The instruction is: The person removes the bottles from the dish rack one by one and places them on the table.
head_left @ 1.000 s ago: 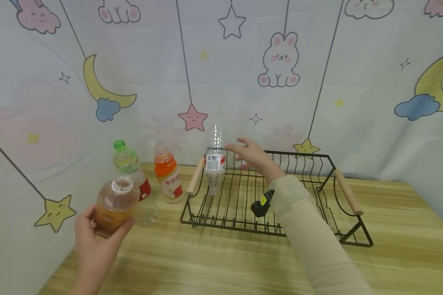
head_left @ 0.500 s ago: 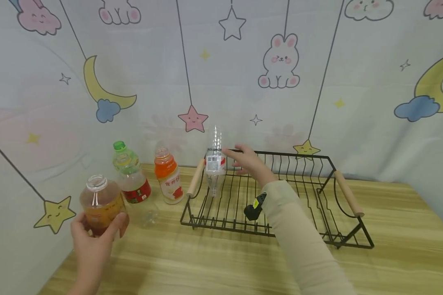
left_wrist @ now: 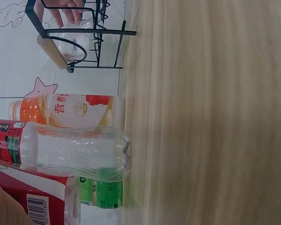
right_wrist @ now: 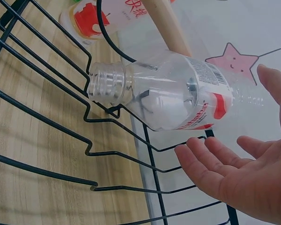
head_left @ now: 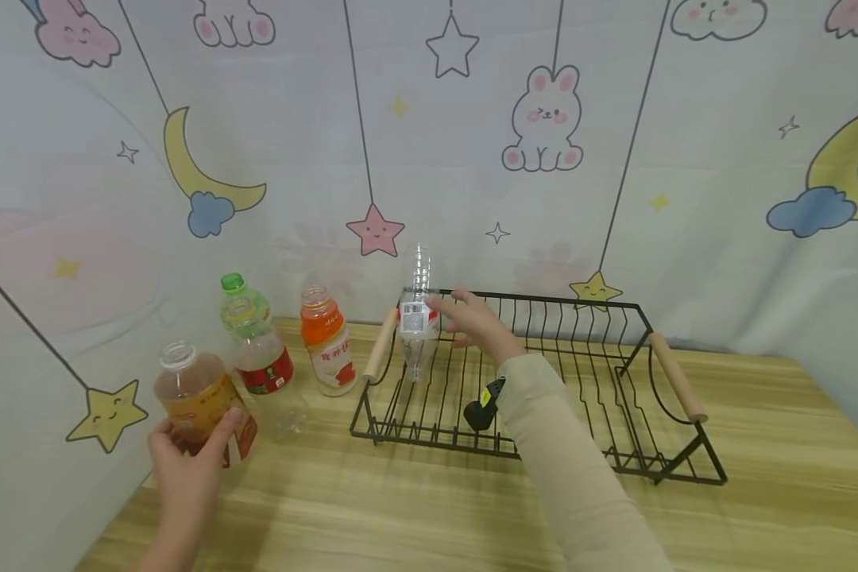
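My left hand (head_left: 189,457) grips a wide plastic bottle (head_left: 199,397) with an orange and red label; the bottle has no cap, and the left wrist view shows its base above the table. At the rack's left end, a clear bottle (head_left: 416,318) leans neck down between the wires of the black dish rack (head_left: 543,454). Beside that bottle is my right hand (head_left: 477,322), its fingers spread. In the right wrist view the right hand (right_wrist: 246,164) holds nothing, and a gap shows between its lower fingers and the clear bottle (right_wrist: 168,93).
Left of the rack stand an orange-necked bottle (head_left: 327,349), a clear bottle with a red label (head_left: 264,369) and a green bottle (head_left: 246,306) behind it. Wooden handles (head_left: 675,377) top the rack's ends. A patterned cloth (head_left: 472,143) hangs behind the table.
My left hand has carried the orange-labelled bottle left, away from the red-labelled bottle, and tilted it. My right hand has shifted slightly left and down beside the clear bottle in the rack.
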Demonstrator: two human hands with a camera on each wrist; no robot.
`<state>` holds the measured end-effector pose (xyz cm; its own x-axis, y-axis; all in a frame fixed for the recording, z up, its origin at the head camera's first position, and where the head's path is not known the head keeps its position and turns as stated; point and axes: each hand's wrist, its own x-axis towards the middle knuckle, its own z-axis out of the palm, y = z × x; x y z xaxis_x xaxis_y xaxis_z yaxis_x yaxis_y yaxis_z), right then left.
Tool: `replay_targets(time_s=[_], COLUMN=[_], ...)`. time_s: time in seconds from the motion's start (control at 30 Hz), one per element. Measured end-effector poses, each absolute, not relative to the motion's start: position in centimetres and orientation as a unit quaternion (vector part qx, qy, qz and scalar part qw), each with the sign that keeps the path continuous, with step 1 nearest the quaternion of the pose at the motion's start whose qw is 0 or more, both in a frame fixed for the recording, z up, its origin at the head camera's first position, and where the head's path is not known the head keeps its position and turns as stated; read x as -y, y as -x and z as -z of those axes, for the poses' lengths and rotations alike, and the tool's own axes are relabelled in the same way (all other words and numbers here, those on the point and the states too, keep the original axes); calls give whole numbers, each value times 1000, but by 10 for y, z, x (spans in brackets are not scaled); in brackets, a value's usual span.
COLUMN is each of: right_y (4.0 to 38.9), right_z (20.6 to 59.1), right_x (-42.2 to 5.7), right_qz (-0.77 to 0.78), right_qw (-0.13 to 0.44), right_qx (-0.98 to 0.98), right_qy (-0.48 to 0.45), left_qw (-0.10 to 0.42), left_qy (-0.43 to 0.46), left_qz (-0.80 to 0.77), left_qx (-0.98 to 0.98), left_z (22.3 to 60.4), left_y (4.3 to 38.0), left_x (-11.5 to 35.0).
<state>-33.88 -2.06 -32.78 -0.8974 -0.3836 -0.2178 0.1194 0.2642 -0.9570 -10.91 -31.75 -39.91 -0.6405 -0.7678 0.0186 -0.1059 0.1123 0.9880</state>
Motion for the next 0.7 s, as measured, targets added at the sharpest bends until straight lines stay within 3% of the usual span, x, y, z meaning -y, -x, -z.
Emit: replay_targets(time_s=[0.7], right_y=[343], right_z=[342], right_x=[23], right_qz=[600], right_qw=[253], right_qx=[-754], right_qy=[89], left_qw=[243], left_qy=[-335], left_qz=[622], left_qx=[664], left_z=[410], left_y=[122], left_x=[316])
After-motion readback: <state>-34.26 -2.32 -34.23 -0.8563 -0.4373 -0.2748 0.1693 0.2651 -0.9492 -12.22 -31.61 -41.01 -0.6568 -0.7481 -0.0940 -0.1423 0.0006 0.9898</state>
